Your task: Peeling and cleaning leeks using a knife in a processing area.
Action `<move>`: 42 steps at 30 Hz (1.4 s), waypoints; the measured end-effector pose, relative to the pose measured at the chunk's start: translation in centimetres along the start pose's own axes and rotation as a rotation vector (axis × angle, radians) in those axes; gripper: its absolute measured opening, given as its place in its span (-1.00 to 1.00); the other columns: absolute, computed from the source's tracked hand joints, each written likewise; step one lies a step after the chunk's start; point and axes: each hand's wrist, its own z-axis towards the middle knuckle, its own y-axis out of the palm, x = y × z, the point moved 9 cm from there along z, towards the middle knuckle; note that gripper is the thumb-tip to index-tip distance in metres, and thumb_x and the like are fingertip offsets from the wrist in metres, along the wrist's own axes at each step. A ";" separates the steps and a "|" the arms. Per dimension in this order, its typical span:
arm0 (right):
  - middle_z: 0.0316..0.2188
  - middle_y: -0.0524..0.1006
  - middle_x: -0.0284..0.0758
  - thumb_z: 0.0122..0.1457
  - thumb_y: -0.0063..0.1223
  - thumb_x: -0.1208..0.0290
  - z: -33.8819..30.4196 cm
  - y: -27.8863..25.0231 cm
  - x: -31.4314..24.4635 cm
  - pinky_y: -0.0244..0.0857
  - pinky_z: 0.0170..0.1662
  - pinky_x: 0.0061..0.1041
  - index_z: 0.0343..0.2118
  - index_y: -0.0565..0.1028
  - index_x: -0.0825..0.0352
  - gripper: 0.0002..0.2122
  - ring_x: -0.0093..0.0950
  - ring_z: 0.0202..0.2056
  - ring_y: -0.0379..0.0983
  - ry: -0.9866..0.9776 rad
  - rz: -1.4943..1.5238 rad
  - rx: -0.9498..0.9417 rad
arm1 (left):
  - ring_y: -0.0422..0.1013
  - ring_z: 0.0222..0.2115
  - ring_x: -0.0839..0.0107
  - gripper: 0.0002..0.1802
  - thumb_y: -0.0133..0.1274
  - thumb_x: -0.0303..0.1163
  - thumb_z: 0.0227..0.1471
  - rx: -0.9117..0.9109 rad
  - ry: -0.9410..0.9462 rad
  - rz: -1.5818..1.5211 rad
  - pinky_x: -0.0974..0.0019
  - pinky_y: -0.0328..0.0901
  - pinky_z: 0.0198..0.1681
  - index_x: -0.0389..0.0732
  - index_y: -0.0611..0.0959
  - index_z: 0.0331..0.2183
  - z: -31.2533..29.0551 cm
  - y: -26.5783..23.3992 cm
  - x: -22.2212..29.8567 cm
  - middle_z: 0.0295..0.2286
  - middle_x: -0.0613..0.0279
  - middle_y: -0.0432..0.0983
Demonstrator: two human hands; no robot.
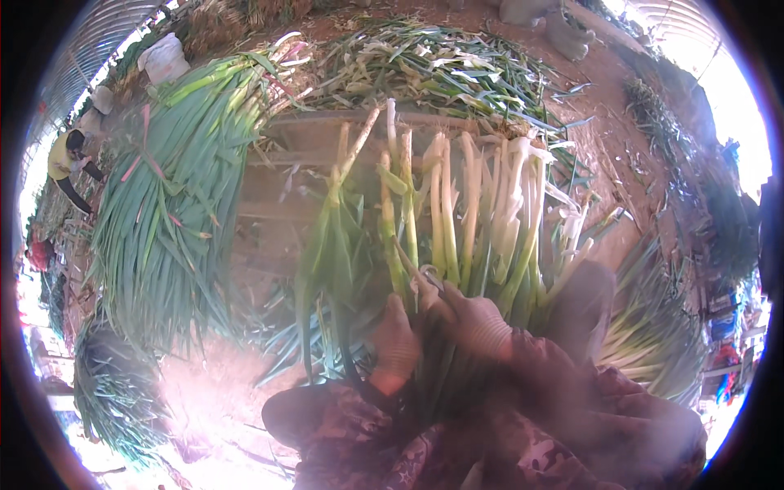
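In front of me a row of long green onions (469, 204) lies on a board, pale peeled root ends pointing away and green leaves toward me. My left hand (396, 341), in a light glove, is closed round the green part of a green onion (389, 220) at the row's left side. Close beside it, my gloved right hand (478, 322) is closed with its fingertips pinching at the green onion stalks; a thin strip shows by the fingers. A few more green onions (331, 220) with drooping leaves lie to the left of the hands.
A big tied heap of unpeeled green onions (180, 188) stands at the left. Stripped leaves (441, 69) are piled beyond the board (273, 188). More green onions (653, 327) lie right of my knee (584, 306). Another person (69, 163) is at the far left, near a white sack (163, 59).
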 end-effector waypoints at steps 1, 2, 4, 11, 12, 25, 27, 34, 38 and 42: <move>-0.45 0.56 0.08 0.15 0.03 0.19 0.7 -0.2 -0.1 0.37 -0.25 -0.02 0.22 0.17 0.34 -0.39 0.09 -0.33 0.52 0.013 -0.010 0.012 | 0.47 -0.36 -0.22 -0.48 0.07 -0.04 0.09 0.021 0.020 0.024 -0.13 0.31 -0.34 -0.26 0.37 -0.13 -0.1 0.0 0.0 -0.40 -0.20 0.52; -0.45 0.56 0.07 0.15 0.02 0.19 1.5 -0.1 0.0 0.37 -0.26 -0.02 0.21 0.18 0.34 -0.40 0.08 -0.33 0.52 0.024 -0.018 0.021 | 0.47 -0.36 -0.21 -0.49 0.08 -0.05 0.09 0.025 0.018 0.034 -0.13 0.31 -0.34 -0.26 0.37 -0.13 -0.1 -0.1 -0.1 -0.40 -0.20 0.52; -0.42 0.55 0.10 0.19 -0.01 0.19 3.2 0.6 0.1 0.36 -0.25 0.01 0.15 0.23 0.32 -0.49 0.11 -0.33 0.50 -0.045 -0.041 0.042 | 0.46 -0.37 -0.21 -0.50 0.09 -0.08 0.08 0.032 0.013 0.054 -0.12 0.31 -0.34 -0.26 0.38 -0.13 -0.2 -0.4 -0.3 -0.40 -0.19 0.52; -0.38 0.54 0.11 0.18 -0.02 0.24 6.7 -1.3 -1.1 0.35 -0.21 0.01 0.10 0.28 0.33 -0.54 0.11 -0.29 0.49 -0.022 -0.014 0.071 | 0.47 -0.36 -0.21 -0.51 0.11 -0.18 0.07 -0.007 -0.005 0.051 -0.13 0.33 -0.33 -0.24 0.36 -0.07 -0.3 -0.2 -0.5 -0.34 -0.17 0.51; -0.39 0.55 0.09 0.16 0.00 0.26 7.3 -1.6 -1.4 0.35 -0.22 0.00 0.06 0.28 0.33 -0.56 0.10 -0.29 0.50 -0.027 -0.016 0.087 | 0.48 -0.35 -0.21 -0.48 0.10 -0.19 0.08 -0.042 -0.008 0.066 -0.14 0.33 -0.32 -0.24 0.33 -0.02 -0.4 -0.1 -0.5 -0.27 -0.16 0.50; -0.33 0.56 0.03 0.03 0.11 0.30 14.6 -3.1 -1.2 0.36 -0.13 -0.07 -0.04 0.34 0.33 -0.57 0.04 -0.21 0.51 0.023 -0.025 0.165 | 0.50 -0.38 -0.18 -0.40 0.09 -0.20 0.07 -0.024 0.024 0.095 -0.10 0.37 -0.34 -0.28 0.31 0.05 -0.8 -0.5 -0.5 -0.19 -0.18 0.50; -0.30 0.57 0.02 0.01 0.12 0.32 15.5 -3.4 -1.0 0.36 -0.11 -0.09 -0.01 0.34 0.31 -0.54 0.02 -0.19 0.51 0.036 -0.029 0.167 | 0.50 -0.39 -0.18 -0.41 0.09 -0.19 0.08 -0.042 0.005 0.111 -0.09 0.38 -0.35 -0.27 0.31 0.05 -0.7 -0.4 -0.4 -0.20 -0.16 0.50; -0.30 0.57 0.03 0.11 0.02 0.26 18.1 -4.6 -1.8 0.36 -0.11 -0.10 -0.03 0.42 0.34 -0.61 0.00 -0.19 0.51 0.027 -0.039 0.205 | 0.51 -0.44 -0.10 -0.44 0.06 -0.15 0.10 -0.113 -0.025 0.204 -0.07 0.38 -0.38 -0.23 0.29 0.02 -0.8 -0.3 -0.6 -0.26 -0.11 0.50; -0.31 0.58 0.01 0.11 0.04 0.22 19.0 -5.2 -0.9 0.38 -0.13 -0.11 -0.04 0.45 0.33 -0.61 -0.01 -0.22 0.53 0.017 -0.059 0.196 | 0.54 -0.42 -0.01 -0.42 0.07 -0.20 0.07 -0.113 0.025 0.264 0.02 0.38 -0.37 -0.27 0.31 0.05 -0.7 -0.5 0.6 -0.28 -0.05 0.51; -0.30 0.58 0.01 0.12 0.06 0.16 15.6 -4.4 -0.7 0.37 -0.14 -0.11 0.02 0.43 0.28 -0.57 0.01 -0.21 0.52 -0.001 -0.027 0.126 | 0.53 -0.44 0.05 -0.38 0.09 -0.32 -0.01 -0.073 0.180 0.410 0.10 0.36 -0.36 -0.35 0.33 0.07 -0.4 -0.7 0.8 -0.33 0.03 0.51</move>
